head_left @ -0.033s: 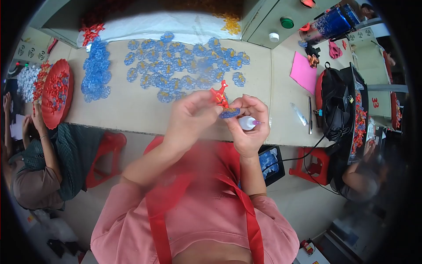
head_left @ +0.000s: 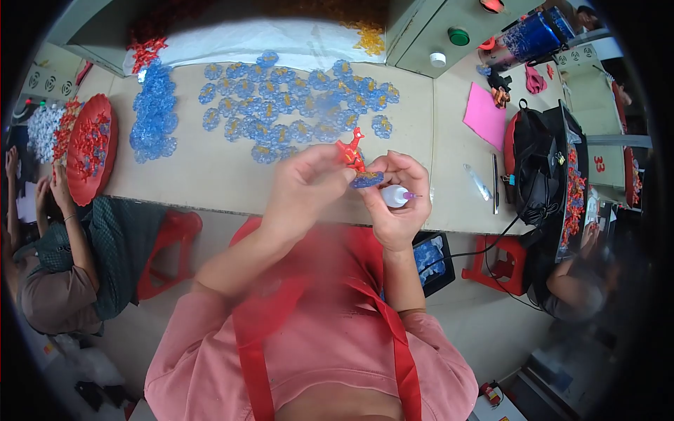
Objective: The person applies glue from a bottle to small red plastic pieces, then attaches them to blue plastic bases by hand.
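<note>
Above the near edge of the bench, my left hand (head_left: 309,184) pinches a small red animal figurine (head_left: 354,156) with yellow marks. The figurine stands upright on a translucent blue base (head_left: 368,180). My right hand (head_left: 400,210) grips that base by its edge with thumb and fingertips. Tucked in the same palm is a small white squeeze bottle (head_left: 395,196) with a purple needle tip, pointing right. Whether figurine and base are fixed together I cannot tell. Beyond my hands lie many similar blue bases (head_left: 267,109) with yellow centres.
A heap of blue pieces (head_left: 153,116) lies left, beside a red tray (head_left: 95,151) of red parts. A pink sheet (head_left: 484,116), a pen (head_left: 495,184) and a black bag (head_left: 537,168) are on the right. Co-workers sit on both sides; a grey cabinet (head_left: 449,35) stands behind.
</note>
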Tool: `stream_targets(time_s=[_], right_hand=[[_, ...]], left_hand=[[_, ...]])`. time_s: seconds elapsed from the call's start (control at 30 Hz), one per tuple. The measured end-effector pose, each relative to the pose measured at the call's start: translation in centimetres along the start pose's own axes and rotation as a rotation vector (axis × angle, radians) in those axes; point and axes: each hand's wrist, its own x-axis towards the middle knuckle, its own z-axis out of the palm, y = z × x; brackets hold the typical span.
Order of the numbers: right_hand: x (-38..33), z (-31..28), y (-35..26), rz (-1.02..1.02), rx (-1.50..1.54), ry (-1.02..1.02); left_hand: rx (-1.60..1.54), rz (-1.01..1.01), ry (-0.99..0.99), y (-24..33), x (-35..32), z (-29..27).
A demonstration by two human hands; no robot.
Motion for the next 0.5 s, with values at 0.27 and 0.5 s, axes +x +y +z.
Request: stream_targets(time_s=[0.27,0.5], right_hand=[[-0.23,-0.27,-0.06,-0.089,-0.115,-0.013],[-0.01,-0.17,-0.34,-0.087,-0.144,-0.020]], left_hand=[[-0.014,-0.017,-0.040,0.10,0.06,-0.18],[-0.045,-0.052,-0.041,0.13,0.07,-0.30]])
